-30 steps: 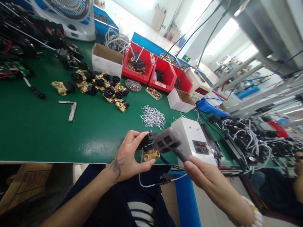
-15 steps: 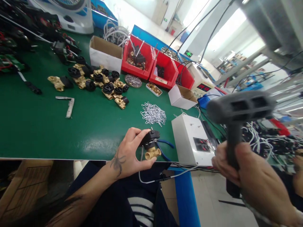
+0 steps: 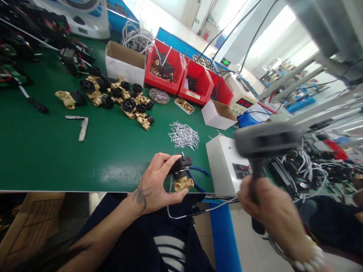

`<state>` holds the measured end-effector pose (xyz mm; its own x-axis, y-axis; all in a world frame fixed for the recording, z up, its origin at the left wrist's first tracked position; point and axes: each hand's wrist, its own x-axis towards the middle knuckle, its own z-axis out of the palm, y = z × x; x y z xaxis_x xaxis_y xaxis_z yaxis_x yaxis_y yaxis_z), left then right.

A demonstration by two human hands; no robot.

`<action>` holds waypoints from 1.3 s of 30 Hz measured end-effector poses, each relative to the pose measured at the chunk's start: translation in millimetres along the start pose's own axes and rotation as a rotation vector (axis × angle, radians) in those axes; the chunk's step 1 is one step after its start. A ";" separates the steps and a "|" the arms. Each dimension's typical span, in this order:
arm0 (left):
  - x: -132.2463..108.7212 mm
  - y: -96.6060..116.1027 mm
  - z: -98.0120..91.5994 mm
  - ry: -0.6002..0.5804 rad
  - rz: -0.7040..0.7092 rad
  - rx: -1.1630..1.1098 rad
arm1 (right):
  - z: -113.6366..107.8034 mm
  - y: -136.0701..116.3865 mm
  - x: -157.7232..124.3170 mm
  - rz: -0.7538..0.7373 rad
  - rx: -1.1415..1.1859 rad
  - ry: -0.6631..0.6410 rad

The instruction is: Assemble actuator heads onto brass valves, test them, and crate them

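Note:
My left hand (image 3: 159, 181) is closed on a brass valve (image 3: 183, 184) topped by a black housing (image 3: 183, 163), at the table's front edge. Thumb and fingers grip it from the left, the brass fitting facing down and outward. A grey cable hangs from it, and blue tubing (image 3: 200, 172) lies just to its right. My right hand (image 3: 266, 200) is wrapped round the handle of a grey pistol-grip tool (image 3: 266, 139). Motion blurs the tool, held in the air over the white switch box (image 3: 222, 162). A pile of metal clips (image 3: 183, 136) lies beyond the valve.
Several brass valves with black caps (image 3: 129, 105) lie at the back left, near an L-shaped metal tool (image 3: 82, 128). Red bins (image 3: 195, 96), an open white box (image 3: 219, 117) and a small tray of brass parts (image 3: 184, 105) line the back. Tangled cables (image 3: 306, 166) lie right.
My right hand has moved left with the pistol-grip tool, bringing it closer to the valve and over the switch box. My left hand keeps hold of the valve in nearly the same place.

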<state>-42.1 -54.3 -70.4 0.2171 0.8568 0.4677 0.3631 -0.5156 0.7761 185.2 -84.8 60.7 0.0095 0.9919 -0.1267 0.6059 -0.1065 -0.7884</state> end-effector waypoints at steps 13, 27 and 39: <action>0.6 0.7 -1.0 -0.018 -0.018 -0.004 | 3.0 -1.1 2.9 0.059 -0.110 -0.199; 1.4 2.3 -0.2 -0.010 -0.002 -0.008 | -0.9 -2.8 3.4 0.118 -0.093 -0.055; 1.9 2.7 0.9 -0.011 -0.013 -0.022 | -1.1 0.7 -1.3 0.097 -0.070 0.018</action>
<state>-39.9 -54.1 -67.8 0.2224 0.8633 0.4531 0.3464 -0.5044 0.7910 186.5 -86.1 60.9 0.0850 0.9782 -0.1894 0.6558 -0.1980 -0.7285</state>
